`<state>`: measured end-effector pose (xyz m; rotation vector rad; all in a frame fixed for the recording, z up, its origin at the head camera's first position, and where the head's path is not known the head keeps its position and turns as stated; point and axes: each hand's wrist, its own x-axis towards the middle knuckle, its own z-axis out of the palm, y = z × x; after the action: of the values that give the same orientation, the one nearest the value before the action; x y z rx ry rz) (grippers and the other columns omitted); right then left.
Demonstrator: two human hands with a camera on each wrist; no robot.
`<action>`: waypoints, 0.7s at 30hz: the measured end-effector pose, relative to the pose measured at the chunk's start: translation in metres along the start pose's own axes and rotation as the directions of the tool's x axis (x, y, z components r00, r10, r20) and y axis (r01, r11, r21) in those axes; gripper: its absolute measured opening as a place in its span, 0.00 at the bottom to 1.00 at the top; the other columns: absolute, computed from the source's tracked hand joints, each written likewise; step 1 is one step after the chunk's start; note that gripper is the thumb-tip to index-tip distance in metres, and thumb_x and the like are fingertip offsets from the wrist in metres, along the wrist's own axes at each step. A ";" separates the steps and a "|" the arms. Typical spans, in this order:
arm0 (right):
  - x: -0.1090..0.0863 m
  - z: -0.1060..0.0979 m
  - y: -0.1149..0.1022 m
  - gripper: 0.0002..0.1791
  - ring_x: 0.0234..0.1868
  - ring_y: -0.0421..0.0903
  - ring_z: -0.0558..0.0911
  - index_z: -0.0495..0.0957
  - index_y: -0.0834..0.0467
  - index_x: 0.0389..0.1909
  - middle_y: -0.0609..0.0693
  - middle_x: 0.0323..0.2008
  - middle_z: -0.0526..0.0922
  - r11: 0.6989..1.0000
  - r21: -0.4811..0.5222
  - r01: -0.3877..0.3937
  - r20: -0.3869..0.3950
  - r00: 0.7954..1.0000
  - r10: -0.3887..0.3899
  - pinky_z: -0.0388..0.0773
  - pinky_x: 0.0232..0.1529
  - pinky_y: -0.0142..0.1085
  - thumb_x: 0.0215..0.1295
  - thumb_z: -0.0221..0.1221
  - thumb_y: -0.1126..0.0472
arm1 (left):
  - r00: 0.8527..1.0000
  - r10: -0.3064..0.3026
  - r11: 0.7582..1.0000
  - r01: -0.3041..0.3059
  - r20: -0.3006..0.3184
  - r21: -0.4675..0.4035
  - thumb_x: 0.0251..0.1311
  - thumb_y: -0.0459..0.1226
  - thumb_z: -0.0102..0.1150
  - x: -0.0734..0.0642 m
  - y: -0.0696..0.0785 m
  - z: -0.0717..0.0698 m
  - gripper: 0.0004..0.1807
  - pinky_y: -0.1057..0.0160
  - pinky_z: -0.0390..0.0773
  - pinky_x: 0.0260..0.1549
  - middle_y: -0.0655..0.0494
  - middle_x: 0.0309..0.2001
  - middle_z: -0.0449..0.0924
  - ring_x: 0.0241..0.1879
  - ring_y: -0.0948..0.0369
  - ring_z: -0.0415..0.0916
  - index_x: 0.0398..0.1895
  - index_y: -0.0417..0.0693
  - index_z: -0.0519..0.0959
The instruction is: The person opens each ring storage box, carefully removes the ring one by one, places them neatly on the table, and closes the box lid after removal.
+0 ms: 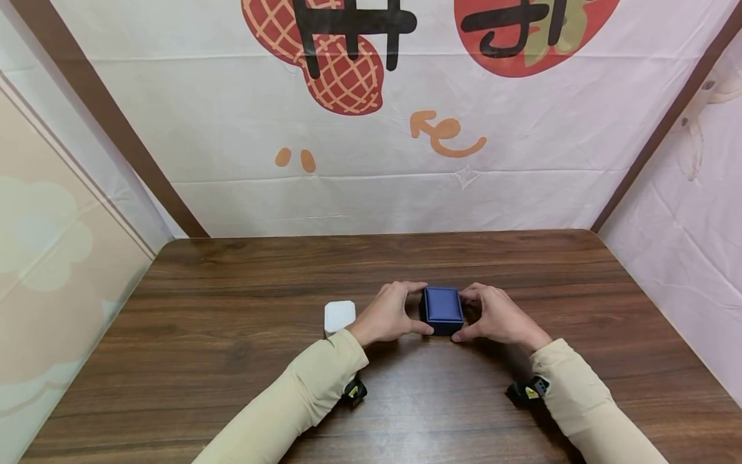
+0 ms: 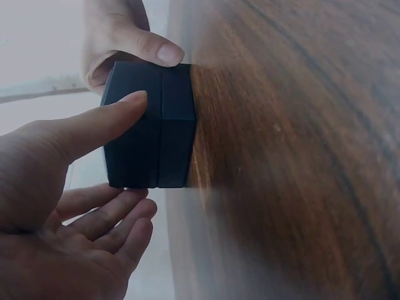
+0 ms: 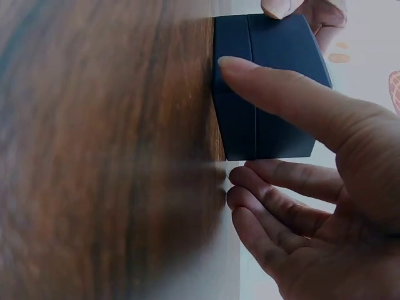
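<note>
A dark blue jewelry box with a closed lid sits on the wooden table, between the two hands. From its left side, my left hand holds it, thumb on the near face and fingers reaching round toward the back. My right hand grips the opposite side in much the same way. In the left wrist view, the left thumb lies against the box just above the lid seam. The right thumb crosses that seam in the right wrist view.
Just left of the left hand stands a small white box with cut corners, its near edge partly hidden by the wrist. The brown wooden table ends at a printed cloth backdrop. Black wrist cameras hang below both sleeves.
</note>
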<state>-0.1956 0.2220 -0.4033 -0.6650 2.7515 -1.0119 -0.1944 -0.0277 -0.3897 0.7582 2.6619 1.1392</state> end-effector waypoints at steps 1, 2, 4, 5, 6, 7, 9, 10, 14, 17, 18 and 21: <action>0.000 0.000 0.000 0.41 0.51 0.52 0.82 0.80 0.69 0.56 0.53 0.48 0.84 1.000 -0.001 -0.001 -0.001 1.000 0.001 0.77 0.53 0.53 0.42 0.82 0.53 | 1.000 -0.001 1.000 0.001 -0.001 -0.003 0.47 0.40 0.82 0.000 0.000 0.000 0.43 0.51 0.71 0.63 0.43 0.63 0.78 0.65 0.48 0.71 0.68 0.38 0.73; 0.000 0.000 -0.001 0.40 0.50 0.52 0.82 0.80 0.69 0.55 0.53 0.48 0.84 1.000 -0.002 -0.001 -0.002 1.000 0.001 0.77 0.53 0.53 0.42 0.82 0.54 | 1.000 -0.002 1.000 0.002 -0.001 -0.007 0.48 0.40 0.82 0.000 0.000 0.000 0.43 0.51 0.71 0.62 0.42 0.62 0.78 0.64 0.48 0.72 0.68 0.38 0.73; 0.001 0.000 -0.002 0.39 0.49 0.52 0.82 0.80 0.69 0.55 0.52 0.47 0.85 1.000 -0.005 -0.004 -0.004 1.000 0.004 0.78 0.52 0.52 0.41 0.82 0.54 | 1.000 -0.006 1.000 0.006 0.000 -0.010 0.48 0.40 0.81 0.000 0.000 0.001 0.43 0.52 0.71 0.62 0.42 0.61 0.79 0.64 0.49 0.72 0.69 0.38 0.73; 0.001 0.000 -0.002 0.39 0.49 0.51 0.83 0.80 0.69 0.54 0.52 0.46 0.85 1.000 -0.006 -0.007 -0.005 1.000 0.007 0.78 0.52 0.52 0.41 0.82 0.55 | 1.000 -0.010 1.000 0.010 0.001 -0.003 0.49 0.40 0.81 0.000 0.000 0.001 0.43 0.52 0.71 0.62 0.43 0.62 0.79 0.64 0.49 0.72 0.69 0.38 0.73; 0.001 0.001 -0.002 0.39 0.49 0.51 0.83 0.80 0.69 0.54 0.52 0.46 0.85 1.000 -0.005 -0.010 -0.006 1.000 0.010 0.78 0.51 0.52 0.41 0.83 0.55 | 1.000 -0.012 1.000 0.012 0.003 0.000 0.49 0.41 0.81 0.000 0.000 0.001 0.43 0.52 0.71 0.63 0.43 0.62 0.79 0.64 0.49 0.72 0.69 0.38 0.72; 0.001 0.001 -0.002 0.39 0.48 0.51 0.83 0.80 0.69 0.54 0.52 0.45 0.85 1.000 -0.007 -0.014 -0.007 1.000 0.014 0.78 0.51 0.52 0.41 0.83 0.55 | 1.000 -0.013 1.000 0.013 0.005 0.005 0.50 0.41 0.81 0.000 0.001 0.001 0.43 0.52 0.71 0.63 0.43 0.62 0.78 0.64 0.49 0.72 0.69 0.38 0.72; 0.002 0.001 -0.003 0.39 0.47 0.50 0.83 0.80 0.69 0.53 0.51 0.44 0.84 1.000 -0.007 -0.020 -0.009 1.000 0.020 0.78 0.50 0.51 0.41 0.83 0.55 | 1.000 -0.012 1.000 0.012 0.008 0.012 0.51 0.41 0.80 0.000 0.001 0.002 0.43 0.52 0.71 0.63 0.42 0.62 0.78 0.65 0.49 0.72 0.70 0.38 0.72; 0.001 0.002 -0.003 0.38 0.46 0.50 0.83 0.80 0.70 0.53 0.51 0.44 0.84 1.000 -0.007 -0.024 -0.011 1.000 0.024 0.79 0.50 0.51 0.41 0.83 0.56 | 1.000 -0.011 1.000 0.011 0.010 0.017 0.51 0.41 0.80 -0.001 0.001 0.002 0.43 0.52 0.71 0.63 0.42 0.62 0.78 0.64 0.49 0.72 0.70 0.38 0.72; 0.001 0.003 -0.003 0.38 0.44 0.49 0.82 0.80 0.69 0.53 0.51 0.42 0.83 0.999 -0.010 -0.036 -0.012 0.999 0.036 0.79 0.48 0.48 0.41 0.82 0.56 | 1.000 -0.009 1.000 0.009 0.020 0.023 0.53 0.42 0.79 0.000 0.002 0.000 0.42 0.51 0.72 0.62 0.41 0.61 0.79 0.63 0.47 0.73 0.70 0.37 0.71; 0.001 0.003 -0.003 0.37 0.42 0.48 0.81 0.80 0.69 0.52 0.50 0.41 0.83 0.999 -0.012 -0.038 -0.014 0.999 0.038 0.78 0.46 0.46 0.41 0.82 0.57 | 0.999 -0.010 1.000 0.010 0.031 0.009 0.55 0.42 0.78 0.001 0.002 -0.001 0.41 0.50 0.72 0.61 0.40 0.60 0.79 0.63 0.46 0.73 0.69 0.36 0.71; 0.001 0.003 -0.003 0.37 0.42 0.48 0.81 0.80 0.69 0.52 0.50 0.41 0.83 0.999 -0.014 -0.036 -0.017 0.999 0.036 0.78 0.45 0.46 0.41 0.82 0.56 | 0.999 -0.011 1.000 0.011 0.035 -0.002 0.55 0.42 0.77 0.002 0.001 -0.002 0.41 0.51 0.72 0.61 0.40 0.60 0.79 0.63 0.46 0.73 0.69 0.35 0.71; 0.002 0.003 -0.003 0.36 0.41 0.48 0.81 0.81 0.68 0.51 0.50 0.40 0.82 0.999 -0.016 -0.032 -0.019 0.999 0.032 0.77 0.44 0.45 0.41 0.82 0.56 | 0.999 -0.017 0.999 0.019 0.050 -0.042 0.56 0.42 0.77 0.004 0.000 -0.004 0.41 0.52 0.72 0.62 0.40 0.60 0.79 0.63 0.48 0.73 0.69 0.34 0.71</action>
<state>-0.1950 0.2170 -0.4039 -0.6144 2.7806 -0.9952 -0.1995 -0.0286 -0.3866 0.7436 2.5898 1.1532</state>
